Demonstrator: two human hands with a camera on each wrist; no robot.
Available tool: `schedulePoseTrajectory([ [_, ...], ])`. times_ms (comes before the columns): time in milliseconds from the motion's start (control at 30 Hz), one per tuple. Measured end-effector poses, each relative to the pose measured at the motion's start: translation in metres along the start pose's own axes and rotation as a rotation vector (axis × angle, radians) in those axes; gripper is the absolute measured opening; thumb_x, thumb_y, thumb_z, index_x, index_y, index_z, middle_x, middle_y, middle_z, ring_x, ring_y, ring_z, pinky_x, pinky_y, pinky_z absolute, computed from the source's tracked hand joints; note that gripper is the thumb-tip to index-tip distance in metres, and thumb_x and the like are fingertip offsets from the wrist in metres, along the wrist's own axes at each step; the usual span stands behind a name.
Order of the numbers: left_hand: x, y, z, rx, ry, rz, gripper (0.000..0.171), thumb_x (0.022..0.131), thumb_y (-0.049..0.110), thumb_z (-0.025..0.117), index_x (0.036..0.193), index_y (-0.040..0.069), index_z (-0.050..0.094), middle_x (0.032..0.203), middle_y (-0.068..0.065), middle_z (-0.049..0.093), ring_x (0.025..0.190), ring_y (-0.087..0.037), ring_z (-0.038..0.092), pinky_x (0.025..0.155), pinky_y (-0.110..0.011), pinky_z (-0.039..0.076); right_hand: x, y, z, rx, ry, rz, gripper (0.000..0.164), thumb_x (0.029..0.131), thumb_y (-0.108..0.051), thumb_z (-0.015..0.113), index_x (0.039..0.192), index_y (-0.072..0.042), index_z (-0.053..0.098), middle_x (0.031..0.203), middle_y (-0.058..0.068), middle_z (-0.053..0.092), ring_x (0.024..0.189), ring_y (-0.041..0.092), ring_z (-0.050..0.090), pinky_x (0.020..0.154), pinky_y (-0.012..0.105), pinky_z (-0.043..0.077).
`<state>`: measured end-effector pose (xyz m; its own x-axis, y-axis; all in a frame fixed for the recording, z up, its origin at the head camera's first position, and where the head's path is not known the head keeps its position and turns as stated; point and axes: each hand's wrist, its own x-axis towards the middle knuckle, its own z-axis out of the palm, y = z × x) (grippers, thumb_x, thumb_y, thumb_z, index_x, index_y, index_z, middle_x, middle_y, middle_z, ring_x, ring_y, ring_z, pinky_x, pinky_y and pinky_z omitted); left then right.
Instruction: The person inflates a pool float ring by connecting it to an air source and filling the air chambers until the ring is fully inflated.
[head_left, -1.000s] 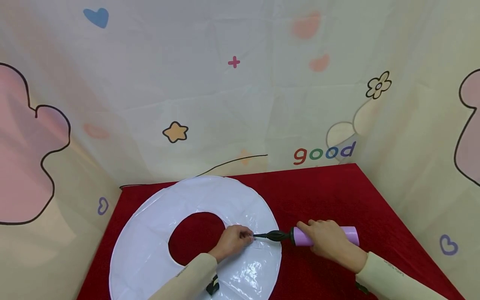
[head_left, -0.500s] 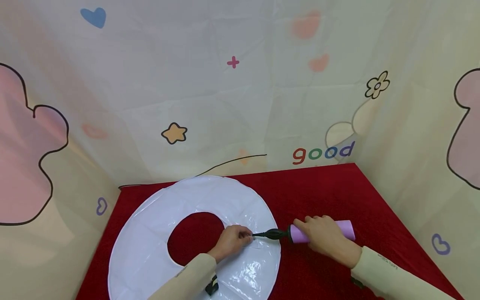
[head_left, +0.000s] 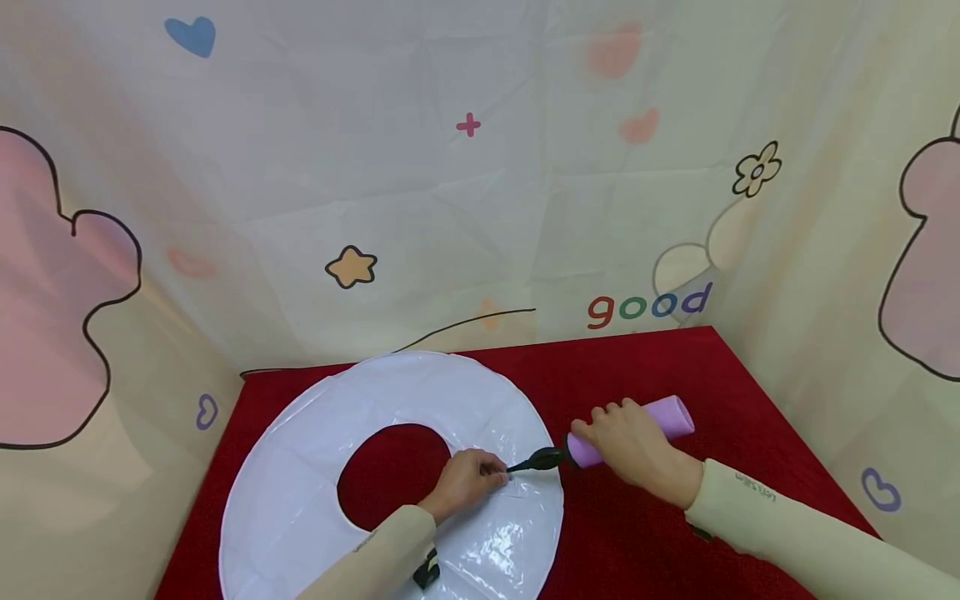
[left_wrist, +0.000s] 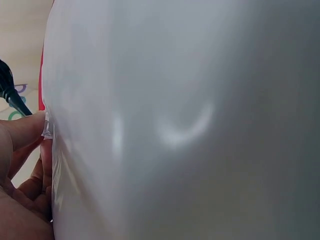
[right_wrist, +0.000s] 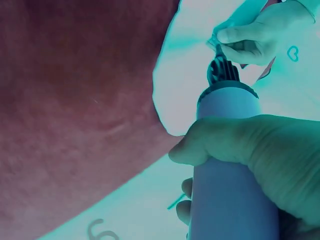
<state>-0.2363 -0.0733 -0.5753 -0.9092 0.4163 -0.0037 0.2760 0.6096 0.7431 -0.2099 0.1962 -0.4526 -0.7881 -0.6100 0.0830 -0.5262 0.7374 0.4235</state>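
White ring [head_left: 288, 467] lies at seven o'clock in my head view, on the red-covered counter [head_left: 630, 367]. I see the left hand [head_left: 462, 483] pinch its clear valve [left_wrist: 47, 127] at the ring's three o'clock, the black nozzle [head_left: 544, 458] reaching its fingertips; the right hand's [head_left: 632, 442] fingers wrap the lilac pump [head_left: 666, 417], rear end toward two o'clock.

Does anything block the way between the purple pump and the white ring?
Nothing visible does. The black nozzle of the purple pump reaches the left hand, which pinches a clear piece at the white ring.
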Motion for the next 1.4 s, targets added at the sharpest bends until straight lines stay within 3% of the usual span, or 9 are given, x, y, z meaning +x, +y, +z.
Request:
schedulePoseTrajectory([
  [267,0.001,0.001,0.001,-0.001,-0.006,-0.025,0.007,0.087,0.018,0.073,0.093,0.017,0.077,0.083,0.005,0.069,0.075,-0.005,0.054,0.067,-0.021,0.046,0.027,-0.003,-0.031,-0.192,-0.055,-0.08,0.057,0.051,-0.033,0.095,0.098,-0.022,0.066,0.083,0.005,0.071,0.074,0.023,0.067,0.069,0.035,0.053],
  [400,0.002,0.0,0.003,0.006,-0.007,-0.038,0.006,0.087,0.02,0.073,0.093,0.018,0.077,0.083,0.006,0.068,0.075,-0.006,0.054,0.067,-0.022,0.045,0.04,-0.009,-0.043,-0.255,-0.101,-0.091,0.052,0.052,-0.033,0.095,0.095,-0.023,0.067,0.085,0.003,0.073,0.077,0.022,0.068,0.071,0.033,0.054],
  [633,0.002,0.0,0.004,0.024,-0.004,-0.033,0.007,0.088,0.021,0.073,0.093,0.018,0.076,0.083,0.005,0.069,0.075,-0.005,0.055,0.067,-0.021,0.047,0.052,-0.018,-0.055,-0.343,-0.1,-0.093,0.042,0.054,-0.033,0.093,0.088,-0.022,0.07,0.079,0.001,0.074,0.073,0.019,0.067,0.068,0.031,0.052],
  [1033,0.003,0.002,0.004,0.068,-0.002,0.024,0.008,0.087,0.023,0.073,0.093,0.018,0.076,0.077,0.007,0.069,0.071,-0.003,0.054,0.066,-0.021,0.045,0.047,-0.015,-0.047,-0.296,-0.148,-0.089,0.047,0.054,-0.032,0.093,0.093,-0.024,0.067,0.084,0.001,0.073,0.076,0.02,0.068,0.071,0.032,0.054],
  [1400,0.004,-0.002,0.004,0.091,-0.017,0.041,0.014,0.089,0.023,0.072,0.101,0.02,0.077,0.086,0.007,0.073,0.075,-0.002,0.055,0.07,-0.022,0.046,0.048,-0.017,-0.05,-0.308,-0.156,-0.075,0.046,0.053,-0.031,0.093,0.09,-0.023,0.067,0.081,0.001,0.073,0.075,0.021,0.068,0.071,0.033,0.055],
])
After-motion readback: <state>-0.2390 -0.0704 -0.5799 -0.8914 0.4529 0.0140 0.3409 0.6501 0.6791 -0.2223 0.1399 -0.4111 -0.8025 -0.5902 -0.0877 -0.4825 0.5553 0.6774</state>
